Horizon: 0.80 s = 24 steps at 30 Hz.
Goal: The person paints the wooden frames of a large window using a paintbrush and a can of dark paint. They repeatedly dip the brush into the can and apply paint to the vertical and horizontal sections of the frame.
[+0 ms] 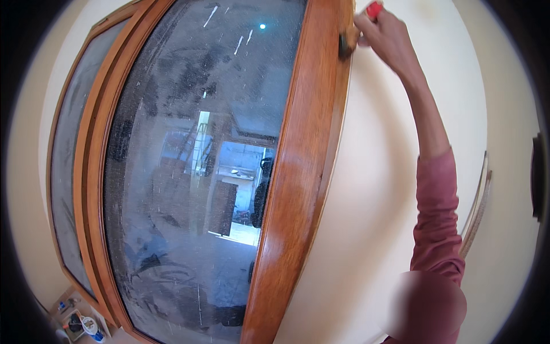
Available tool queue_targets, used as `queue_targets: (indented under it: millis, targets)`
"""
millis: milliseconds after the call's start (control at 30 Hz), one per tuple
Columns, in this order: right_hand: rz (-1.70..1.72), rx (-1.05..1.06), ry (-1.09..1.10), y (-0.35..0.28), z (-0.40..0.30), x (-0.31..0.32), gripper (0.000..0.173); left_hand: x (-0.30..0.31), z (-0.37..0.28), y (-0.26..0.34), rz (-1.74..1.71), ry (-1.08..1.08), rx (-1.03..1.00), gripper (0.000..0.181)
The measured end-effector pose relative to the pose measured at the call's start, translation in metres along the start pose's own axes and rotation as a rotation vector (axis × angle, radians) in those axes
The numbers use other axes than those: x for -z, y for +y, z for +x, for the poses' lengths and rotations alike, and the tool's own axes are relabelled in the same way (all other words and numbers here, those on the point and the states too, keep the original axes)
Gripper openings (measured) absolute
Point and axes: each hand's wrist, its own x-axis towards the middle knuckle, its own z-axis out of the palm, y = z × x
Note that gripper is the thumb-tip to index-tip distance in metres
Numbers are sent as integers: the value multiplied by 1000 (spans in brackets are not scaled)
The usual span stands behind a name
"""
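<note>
My right hand (pixel 389 36) is raised at the upper right and closed around a paintbrush (pixel 343 46). Part of the red handle shows above my fingers. The brush's dark bristles lie against the outer edge of a varnished wooden frame (pixel 292 172), close to where wood meets the pale wall (pixel 369 172). Beside that wood is a large glass pane (pixel 180 193), dusty, with white streaks and smears. It reflects a bright opening and several blurred shapes. My left hand is out of view.
A second, narrower framed pane (pixel 81 129) stands on the left. Low at the left, a white tub (pixel 91 329) with a blue label sits near other small items on a pale surface. A dark object (pixel 536 176) is at the far right rim.
</note>
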Motion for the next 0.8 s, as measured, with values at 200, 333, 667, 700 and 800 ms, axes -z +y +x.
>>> queue_targets:
  millis: [200,333,667,700,800]
  targets:
    - [343,-44,21,13,-12,19,38,0,4,7,-30,11,-19,73]
    - [355,-62,111,47,64,6,36,-5,3,12,-25,4,-35,71]
    - [315,110,550,72,179,-29,29,-22,-4,5,-68,33,-55,68]
    - [314,175,590,74,181,-35,29,-24,-4,6,-62,32,-53,69]
    - [233,312,663,81,182,-44,30,-25,-5,8,-61,22,-36,71]
